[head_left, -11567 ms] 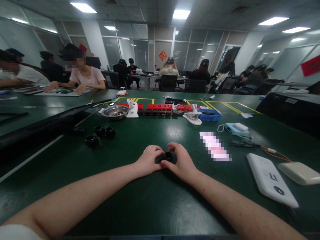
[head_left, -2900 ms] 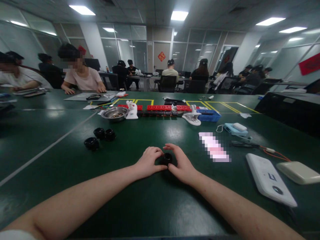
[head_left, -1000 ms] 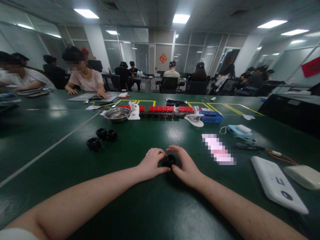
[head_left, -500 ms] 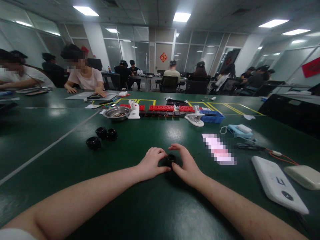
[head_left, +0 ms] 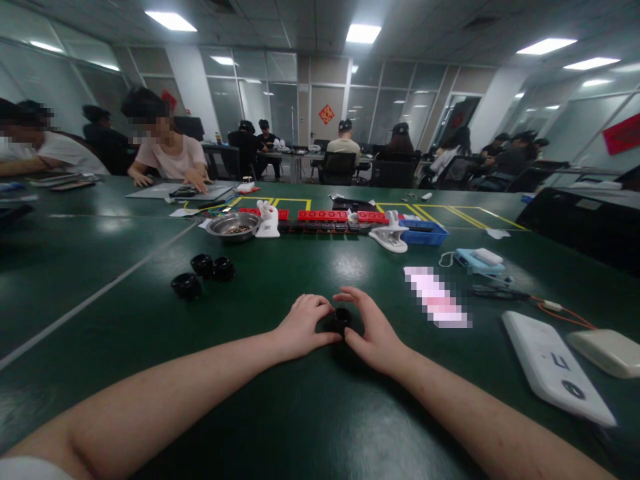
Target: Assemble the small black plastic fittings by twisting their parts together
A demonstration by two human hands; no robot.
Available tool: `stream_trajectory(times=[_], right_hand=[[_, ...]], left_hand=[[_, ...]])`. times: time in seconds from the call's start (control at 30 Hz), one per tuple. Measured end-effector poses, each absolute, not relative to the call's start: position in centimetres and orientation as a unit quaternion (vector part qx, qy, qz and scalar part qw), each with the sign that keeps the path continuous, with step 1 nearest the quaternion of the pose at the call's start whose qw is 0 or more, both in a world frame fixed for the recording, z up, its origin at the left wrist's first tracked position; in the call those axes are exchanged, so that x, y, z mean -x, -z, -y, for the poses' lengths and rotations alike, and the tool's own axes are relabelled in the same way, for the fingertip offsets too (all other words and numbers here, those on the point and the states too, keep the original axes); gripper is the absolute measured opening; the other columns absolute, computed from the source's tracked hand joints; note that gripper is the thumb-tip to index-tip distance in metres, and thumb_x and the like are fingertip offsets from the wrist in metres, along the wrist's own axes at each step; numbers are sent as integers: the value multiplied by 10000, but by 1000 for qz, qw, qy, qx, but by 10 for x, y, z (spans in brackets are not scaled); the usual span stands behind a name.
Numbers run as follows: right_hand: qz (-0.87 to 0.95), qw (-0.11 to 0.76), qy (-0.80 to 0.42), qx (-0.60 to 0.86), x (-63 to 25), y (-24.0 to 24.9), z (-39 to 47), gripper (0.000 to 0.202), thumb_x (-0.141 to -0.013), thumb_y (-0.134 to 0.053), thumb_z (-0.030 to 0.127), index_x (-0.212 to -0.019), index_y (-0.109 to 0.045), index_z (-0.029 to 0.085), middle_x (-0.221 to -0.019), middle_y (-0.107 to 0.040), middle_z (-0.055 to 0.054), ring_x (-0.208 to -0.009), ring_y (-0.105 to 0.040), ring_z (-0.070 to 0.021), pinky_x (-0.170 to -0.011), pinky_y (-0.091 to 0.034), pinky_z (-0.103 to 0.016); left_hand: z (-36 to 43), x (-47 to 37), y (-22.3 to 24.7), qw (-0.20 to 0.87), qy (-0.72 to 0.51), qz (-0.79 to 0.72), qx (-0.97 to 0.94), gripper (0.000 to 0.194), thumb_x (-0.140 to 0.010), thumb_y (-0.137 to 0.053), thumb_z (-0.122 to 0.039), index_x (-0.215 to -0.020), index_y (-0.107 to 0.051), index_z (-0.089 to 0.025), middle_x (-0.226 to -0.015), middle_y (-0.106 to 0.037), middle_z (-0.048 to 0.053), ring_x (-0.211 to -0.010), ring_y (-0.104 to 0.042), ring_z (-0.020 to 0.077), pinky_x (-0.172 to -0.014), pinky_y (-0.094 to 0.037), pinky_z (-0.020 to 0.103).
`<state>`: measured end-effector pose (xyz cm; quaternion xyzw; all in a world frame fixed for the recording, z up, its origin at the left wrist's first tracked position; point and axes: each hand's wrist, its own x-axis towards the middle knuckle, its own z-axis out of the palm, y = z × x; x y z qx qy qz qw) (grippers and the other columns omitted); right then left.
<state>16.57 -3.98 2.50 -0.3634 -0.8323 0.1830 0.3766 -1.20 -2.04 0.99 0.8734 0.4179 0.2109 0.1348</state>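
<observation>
A small glossy black cup-like piece with an open round top stands on the green table in front of me. My left hand curves around its left side, thumb at the near edge and fingers behind. From the right, my right hand closes about it, with the thumb against its near side; the forefinger arches over behind. Where the far fingertips touch is partly hidden. Farther left, three similar black pieces, among them the nearest black piece, sit grouped on the table.
Beyond stand a metal bowl of small parts, a white clip stand, red strips, another white clip and a blue tray. To the right lie a pixelated pink item, a white device and cables. Co-workers sit across the table.
Both hands stay around the black piece with hardly any movement. The view has shifted very slightly.
</observation>
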Motion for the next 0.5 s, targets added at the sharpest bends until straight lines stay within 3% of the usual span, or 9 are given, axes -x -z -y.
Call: stream_trajectory(times=[0.13, 0.33, 0.5], right_hand=[[818, 382, -158, 400, -165, -25, 39, 529, -669, -475, 101, -1172, -339, 190, -1100, -499, -95, -1051, -461, -232, -915, -364, -435], [797, 370, -125, 460, -163, -23, 37, 499, -689, -600, 285, -1125, -387, 169, -889, -522, -68, -849, -507, -236, -783, -435, -424], [820, 357, -146, 423, -164, -25, 39, 547, -673, -531, 135, -1182, -334, 177, -957, -537, -63, -925, -498, -221, -865, -393, -415]], left_hand=[[20, 12, -9, 128, -208, -414, -877, 350, -695, -622, -433, -934, -562, -184, -1015, -521, 54, -964, -448, 230, -871, -359, 391], [22, 11, -11, 135, -206, -416, -875, 314, -703, -617, -418, -910, -572, -187, -1003, -524, 52, -956, -453, 224, -866, -361, 387], [22, 11, -12, 135, -206, -416, -876, 319, -704, -616, -414, -920, -570, -184, -1001, -524, 53, -957, -452, 224, -875, -354, 388]])
